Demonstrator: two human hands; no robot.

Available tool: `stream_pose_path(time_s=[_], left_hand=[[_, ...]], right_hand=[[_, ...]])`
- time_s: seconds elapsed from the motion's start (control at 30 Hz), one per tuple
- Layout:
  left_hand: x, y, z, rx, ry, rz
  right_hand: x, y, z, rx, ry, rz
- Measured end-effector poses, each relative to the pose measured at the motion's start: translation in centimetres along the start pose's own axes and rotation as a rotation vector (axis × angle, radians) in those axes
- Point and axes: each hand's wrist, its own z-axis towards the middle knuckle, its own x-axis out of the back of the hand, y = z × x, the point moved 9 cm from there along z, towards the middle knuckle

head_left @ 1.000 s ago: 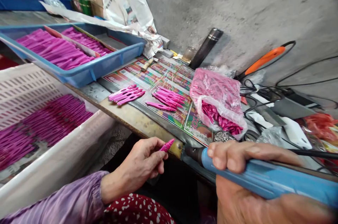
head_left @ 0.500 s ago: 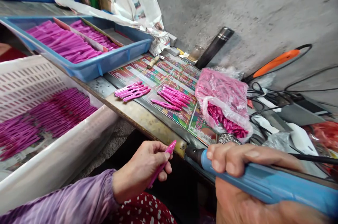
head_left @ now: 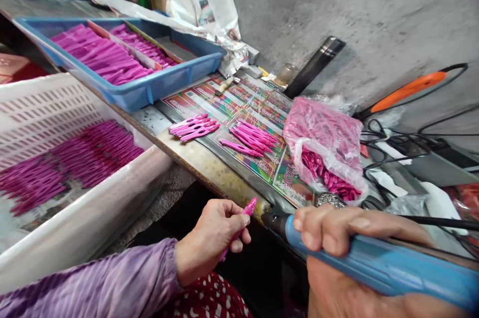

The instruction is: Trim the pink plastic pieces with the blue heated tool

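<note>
1. Since the earlier frame, the whole bench has slid rightward in the head view. The left hand [head_left: 211,238] and the slim magenta plastic piece [head_left: 239,230] have shifted right with it, and the piece keeps its steep tilt, tip up and tail down toward the lap.
2. The left hand is closed on that piece, pinching it between thumb and fingers, with the tip standing clear above the fingers.
3. The right hand [head_left: 329,220] is closed around a blue rotary tool [head_left: 374,268], with its fingers curled over the handle. The tool's black nose points left, just beside the magenta tip, with a small gap between them.
4. Ahead of both hands, past the worn bench edge [head_left: 209,173], lies a printed paper sheet [head_left: 262,108] holding two small groups of magenta pieces [head_left: 247,138].
5. Just beyond the right hand's fingers sits a clear plastic bag of pink pieces [head_left: 322,133], with a steel wool pad [head_left: 329,199] at its lower edge.
6. Left of the left hand, a white perforated crate [head_left: 45,103] holds many more magenta pieces, and a blue tray [head_left: 168,81] of them sits farther ahead on the bench.
7. Below the left hand are a purple sleeve [head_left: 93,273] and red dotted cloth [head_left: 205,298].
</note>
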Motion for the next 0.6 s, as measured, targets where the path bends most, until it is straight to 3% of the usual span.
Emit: stream_pose_path(time_s=[0.47,0.6], left_hand=[[-0.09,-0.03,-0.14,0.035,0.027,-0.025],[-0.13,-0.27,-0.03,0.045,0.026,-0.042]], right_hand=[[-0.04,0.53,0.21,-0.006,0.032,-0.005],[-0.81,0.53,0.23,-0.046,-0.050,0.006]])
